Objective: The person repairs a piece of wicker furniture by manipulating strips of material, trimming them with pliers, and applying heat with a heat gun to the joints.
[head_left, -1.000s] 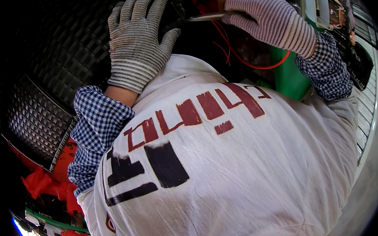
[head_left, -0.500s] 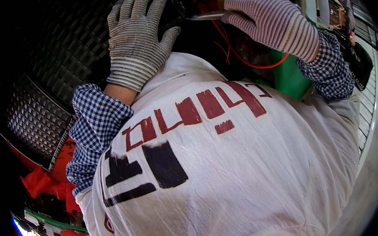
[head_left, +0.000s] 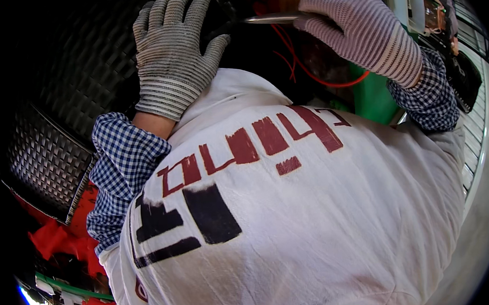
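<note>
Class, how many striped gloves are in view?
2: one on the left hand, near black weave; one on the right hand, gripping a slim metal tool.

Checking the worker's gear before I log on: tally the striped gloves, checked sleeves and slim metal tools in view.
Striped gloves: 2
Checked sleeves: 2
Slim metal tools: 1, in the right hand
Total: 5

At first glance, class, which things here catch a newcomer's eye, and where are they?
The white shirt with bold dark-red and black print fills the middle and bottom. Above it, the gloved right hand holds a thin shiny tool, while the gloved left hand shows against black weave at upper left.
</note>
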`<state>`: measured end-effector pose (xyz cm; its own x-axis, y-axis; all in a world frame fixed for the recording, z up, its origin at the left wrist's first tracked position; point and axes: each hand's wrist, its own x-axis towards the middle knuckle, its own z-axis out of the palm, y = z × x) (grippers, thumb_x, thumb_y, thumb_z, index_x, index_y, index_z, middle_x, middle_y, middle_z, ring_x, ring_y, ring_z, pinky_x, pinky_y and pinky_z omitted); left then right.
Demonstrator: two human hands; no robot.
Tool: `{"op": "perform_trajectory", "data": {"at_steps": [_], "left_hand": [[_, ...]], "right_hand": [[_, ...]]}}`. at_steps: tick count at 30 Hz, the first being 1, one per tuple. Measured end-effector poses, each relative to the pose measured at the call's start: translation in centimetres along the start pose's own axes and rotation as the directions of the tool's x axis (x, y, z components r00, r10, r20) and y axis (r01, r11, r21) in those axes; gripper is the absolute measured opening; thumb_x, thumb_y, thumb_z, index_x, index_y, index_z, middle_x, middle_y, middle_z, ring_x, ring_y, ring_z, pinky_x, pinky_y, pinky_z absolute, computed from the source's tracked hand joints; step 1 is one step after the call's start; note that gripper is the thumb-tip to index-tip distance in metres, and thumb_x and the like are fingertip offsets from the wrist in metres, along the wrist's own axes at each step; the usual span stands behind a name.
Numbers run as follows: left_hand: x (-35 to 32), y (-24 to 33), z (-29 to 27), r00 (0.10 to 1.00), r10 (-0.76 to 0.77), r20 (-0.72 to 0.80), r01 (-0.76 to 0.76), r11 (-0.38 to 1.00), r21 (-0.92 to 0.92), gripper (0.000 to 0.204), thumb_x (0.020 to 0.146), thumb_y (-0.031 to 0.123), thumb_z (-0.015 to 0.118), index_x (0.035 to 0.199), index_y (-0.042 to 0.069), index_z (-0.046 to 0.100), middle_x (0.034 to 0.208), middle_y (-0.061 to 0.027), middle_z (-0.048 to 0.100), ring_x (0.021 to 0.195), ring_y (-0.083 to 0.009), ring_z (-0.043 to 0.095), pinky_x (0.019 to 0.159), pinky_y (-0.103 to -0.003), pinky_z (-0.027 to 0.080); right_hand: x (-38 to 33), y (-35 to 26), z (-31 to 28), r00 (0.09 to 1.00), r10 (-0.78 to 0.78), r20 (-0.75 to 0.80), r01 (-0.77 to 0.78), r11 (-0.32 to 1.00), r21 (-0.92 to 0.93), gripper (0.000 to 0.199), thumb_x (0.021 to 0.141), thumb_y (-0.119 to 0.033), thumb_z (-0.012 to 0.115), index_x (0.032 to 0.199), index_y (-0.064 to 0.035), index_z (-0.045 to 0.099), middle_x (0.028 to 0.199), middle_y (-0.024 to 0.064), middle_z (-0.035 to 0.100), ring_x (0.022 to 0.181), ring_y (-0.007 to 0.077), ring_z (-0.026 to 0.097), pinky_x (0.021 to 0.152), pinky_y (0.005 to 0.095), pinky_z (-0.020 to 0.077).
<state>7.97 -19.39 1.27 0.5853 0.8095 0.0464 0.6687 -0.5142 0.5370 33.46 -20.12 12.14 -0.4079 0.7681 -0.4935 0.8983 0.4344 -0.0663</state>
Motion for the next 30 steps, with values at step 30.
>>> {"op": "perform_trajectory", "data": {"at_steps": [30], "left_hand": [[0.3, -0.5, 1.1, 0.999, 0.024, -0.039, -0.022, 0.999, 0.043, 0.076, 0.081, 0.034, 0.075, 0.146, 0.005, 0.049, 0.143, -0.0173, 0.05, 0.141, -0.0361, 0.039, 0.12, -0.052, 0.024]], "right_hand": [[1.6, -0.9, 0.5, 0.982, -0.096, -0.162, 0.094, 0.995, -0.02, 0.027, 0.101, -0.033, 0.056, 0.096, -0.0071, 0.064, 0.059, 0.0121, 0.058, 0.054, 0.031, 0.062, 0.052, 0.0438, 0.0504]]}}
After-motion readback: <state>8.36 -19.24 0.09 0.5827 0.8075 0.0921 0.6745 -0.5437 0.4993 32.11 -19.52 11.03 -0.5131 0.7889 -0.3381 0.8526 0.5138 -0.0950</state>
